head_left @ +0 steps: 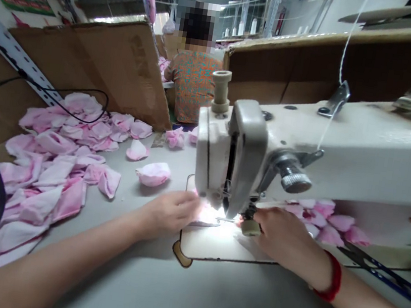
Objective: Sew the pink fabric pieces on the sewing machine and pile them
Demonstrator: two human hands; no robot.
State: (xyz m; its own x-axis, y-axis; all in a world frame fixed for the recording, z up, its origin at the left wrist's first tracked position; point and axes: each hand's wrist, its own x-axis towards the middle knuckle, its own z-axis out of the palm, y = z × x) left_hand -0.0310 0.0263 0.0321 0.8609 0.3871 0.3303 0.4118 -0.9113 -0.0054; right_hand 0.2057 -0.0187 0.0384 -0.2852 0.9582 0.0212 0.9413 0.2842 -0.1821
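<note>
Bare forearms (39,273) reach across a pale grey sewing table (186,294) to a white industrial sewing machine (348,143).
Left hand (168,214) sits half-curled beside the lit needle area; right hand (285,236), wearing a red cord bracelet (333,279), is half-closed beside a cream cylindrical part (250,227). Hold on either: cannot tell. A pale pink fabric piece (204,214) seems to lie under the needle, washed out by glare. Large heap of pink-and-white petal-shaped cloth pieces (43,187) at left, smaller pink heap (328,219) behind the machine arm. Done versus left: cannot tell.
</note>
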